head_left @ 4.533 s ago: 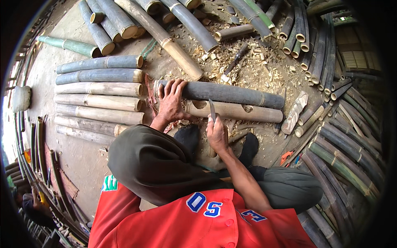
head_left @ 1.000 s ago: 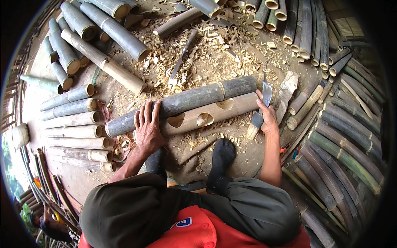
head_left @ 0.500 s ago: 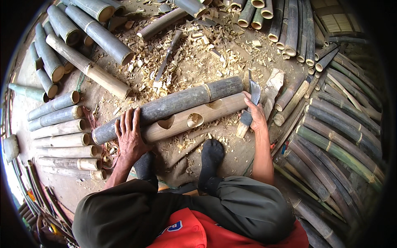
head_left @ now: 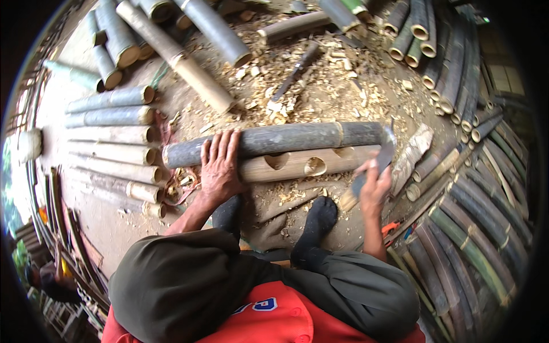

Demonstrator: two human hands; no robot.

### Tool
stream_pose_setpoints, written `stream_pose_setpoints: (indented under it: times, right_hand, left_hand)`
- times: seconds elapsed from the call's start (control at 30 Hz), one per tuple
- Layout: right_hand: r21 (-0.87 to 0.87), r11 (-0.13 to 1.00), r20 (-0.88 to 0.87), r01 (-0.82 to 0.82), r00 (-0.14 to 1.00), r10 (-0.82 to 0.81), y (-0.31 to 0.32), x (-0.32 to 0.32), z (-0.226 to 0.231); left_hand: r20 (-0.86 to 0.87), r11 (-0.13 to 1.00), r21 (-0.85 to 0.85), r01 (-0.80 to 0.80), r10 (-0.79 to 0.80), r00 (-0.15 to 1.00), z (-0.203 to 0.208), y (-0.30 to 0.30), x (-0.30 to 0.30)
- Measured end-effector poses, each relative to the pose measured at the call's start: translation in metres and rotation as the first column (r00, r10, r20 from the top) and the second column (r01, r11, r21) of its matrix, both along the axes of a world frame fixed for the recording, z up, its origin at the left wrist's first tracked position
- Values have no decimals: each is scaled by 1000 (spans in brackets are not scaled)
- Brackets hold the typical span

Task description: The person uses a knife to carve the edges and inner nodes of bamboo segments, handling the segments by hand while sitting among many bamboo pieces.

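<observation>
A dark bamboo pole [head_left: 303, 136] lies crosswise in front of me. Against its near side rests a paler bamboo pole [head_left: 295, 165] with cut-out round openings along its upper face. My left hand [head_left: 222, 168] grips the dark pole near its left end, fingers over the top, its palm beside the pale pole's end. In my right hand [head_left: 374, 186] is a billhook [head_left: 387, 151], its blade up by the right ends of both poles. The hand and blade are slightly blurred, and the fingers hide part of the handle.
Wood chips [head_left: 343, 86] litter the ground beyond the poles, with a long knife [head_left: 294, 71] among them. Cut bamboo lengths [head_left: 108, 134] lie stacked at left; more bamboo [head_left: 480, 223] is piled at right. A pale wood slab [head_left: 416, 146] lies beyond my right hand. My feet [head_left: 317, 226] are close by.
The view has shifted, so the scene sits further right. My right hand has turned the billhook so its blade is at the poles' right ends. My left hand stays on the dark pole.
</observation>
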State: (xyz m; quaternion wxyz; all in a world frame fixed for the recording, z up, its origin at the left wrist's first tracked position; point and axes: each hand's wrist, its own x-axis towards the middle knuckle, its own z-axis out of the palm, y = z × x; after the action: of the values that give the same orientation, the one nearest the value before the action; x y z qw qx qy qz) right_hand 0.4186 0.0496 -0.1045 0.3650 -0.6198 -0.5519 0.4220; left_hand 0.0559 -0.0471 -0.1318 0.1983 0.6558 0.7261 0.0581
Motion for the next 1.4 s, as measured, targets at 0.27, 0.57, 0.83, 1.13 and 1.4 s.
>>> stream_pose_setpoints:
  times: [0.27,0.57,0.83,1.13,1.4]
  right_hand:
    - [-64,685,309,-726,638,705,-91,-107,-50]
    - [-168,701,346,-693,624,701,-82,-125,-37]
    - [-293,697,360,-654,600,714,-72,-138,-20]
    - [-167,833,331,-528,765,552,-72,-95,-19]
    - [-138,848,357,-512,773,525,-76,-91,-38]
  left_hand:
    - [52,1000,-2,1,-1,999,0,-1,-2]
    - [21,999,38,-4,3,1000,-9,-7,-3]
    - [37,999,44,-6,4,999,-7,-6,-5]
    - [47,1000,3,-8,8,999,1,-1,-4]
    - [56,1000,21,-6,5,998,0,-2,-2]
